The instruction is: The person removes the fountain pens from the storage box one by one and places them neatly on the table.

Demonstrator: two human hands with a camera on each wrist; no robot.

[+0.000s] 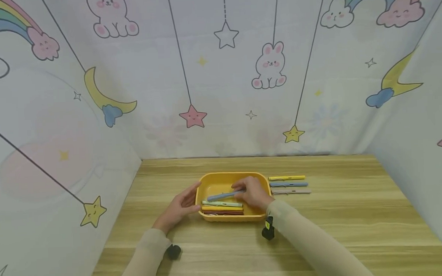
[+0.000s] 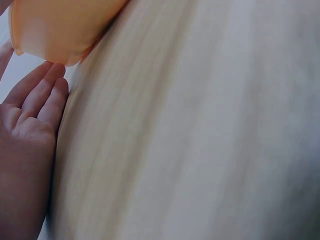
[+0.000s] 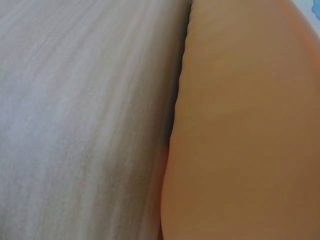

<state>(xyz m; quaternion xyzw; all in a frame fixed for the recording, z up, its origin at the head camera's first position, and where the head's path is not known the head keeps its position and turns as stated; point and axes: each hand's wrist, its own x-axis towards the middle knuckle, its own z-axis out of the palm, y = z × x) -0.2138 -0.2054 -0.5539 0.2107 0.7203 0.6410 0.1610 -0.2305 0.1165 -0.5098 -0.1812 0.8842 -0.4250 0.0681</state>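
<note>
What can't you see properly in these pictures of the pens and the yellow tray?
- Head view: the right hand covers one end of the blue pen and part of the yellow tray; its fingertips are hidden.
- Head view: the pens on the table are too small for any markings.
- Right wrist view: only the tray's blurred wall; no hand, no pens.
- Left wrist view: the left hand is cut off by the edge.

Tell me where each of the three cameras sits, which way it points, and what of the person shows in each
Head: worn on the head, facing forward and down at the wooden table; both forearms, the left hand at the yellow tray, the right hand pinching a blue pen.
Left wrist: low beside the tray, along the tabletop; straight fingers touch the tray's corner.
Right wrist: close against the tray's outer wall; no hand shows.
Shared: tray and table appear in all three.
</note>
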